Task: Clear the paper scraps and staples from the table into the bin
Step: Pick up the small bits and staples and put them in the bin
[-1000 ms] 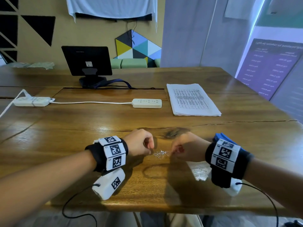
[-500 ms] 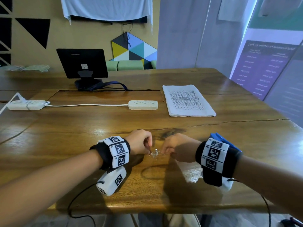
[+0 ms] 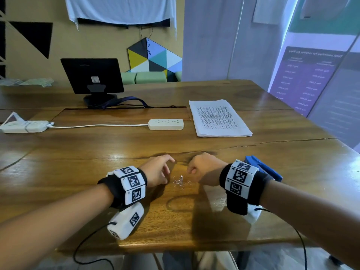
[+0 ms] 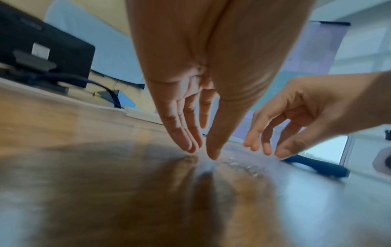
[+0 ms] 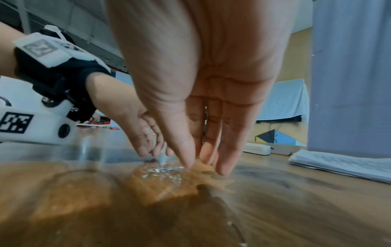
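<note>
A small pile of silver staples lies on the wooden table near its front edge, between my two hands. My left hand is just left of the pile, with straight fingers pointing down; their tips touch the wood beside the staples. My right hand is just right of the pile. In the right wrist view its fingertips rest on the table behind the staples. Neither hand holds anything. No bin is in view.
A blue stapler lies behind my right wrist. Farther back are a stack of printed sheets, a white power strip with its cord, a second strip at the far left, and a black monitor.
Both hands had curled fingers and drew in on the staples. Their fingers have now straightened and the hands have drawn slightly apart, with the pile loose between them.
</note>
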The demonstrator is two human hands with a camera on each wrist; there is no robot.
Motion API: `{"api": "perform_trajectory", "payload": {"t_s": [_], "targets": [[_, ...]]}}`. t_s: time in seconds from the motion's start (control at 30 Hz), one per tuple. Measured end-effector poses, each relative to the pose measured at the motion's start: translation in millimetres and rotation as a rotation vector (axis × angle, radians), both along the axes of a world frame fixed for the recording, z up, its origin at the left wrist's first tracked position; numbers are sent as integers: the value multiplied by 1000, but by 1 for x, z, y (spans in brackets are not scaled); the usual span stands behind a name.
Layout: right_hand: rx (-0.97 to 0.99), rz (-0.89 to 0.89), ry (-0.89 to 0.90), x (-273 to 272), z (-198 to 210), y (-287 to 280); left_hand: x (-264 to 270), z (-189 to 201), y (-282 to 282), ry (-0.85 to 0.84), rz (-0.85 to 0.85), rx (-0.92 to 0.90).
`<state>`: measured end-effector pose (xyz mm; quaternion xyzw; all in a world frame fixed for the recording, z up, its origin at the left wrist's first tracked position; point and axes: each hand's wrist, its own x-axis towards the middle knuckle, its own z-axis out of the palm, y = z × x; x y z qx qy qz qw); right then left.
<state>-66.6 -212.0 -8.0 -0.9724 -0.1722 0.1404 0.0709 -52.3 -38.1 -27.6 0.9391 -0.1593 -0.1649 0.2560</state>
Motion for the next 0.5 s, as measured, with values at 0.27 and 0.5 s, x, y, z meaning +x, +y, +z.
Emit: {"api": "perform_trajectory", "payload": {"t_s": [0.27, 0.5], "targets": [[70, -44, 44, 3, -9, 16, -9, -1, -14, 31, -1, -75], [-89, 179, 32, -1, -12, 4, -11, 5, 6, -71, 36, -39]]}}
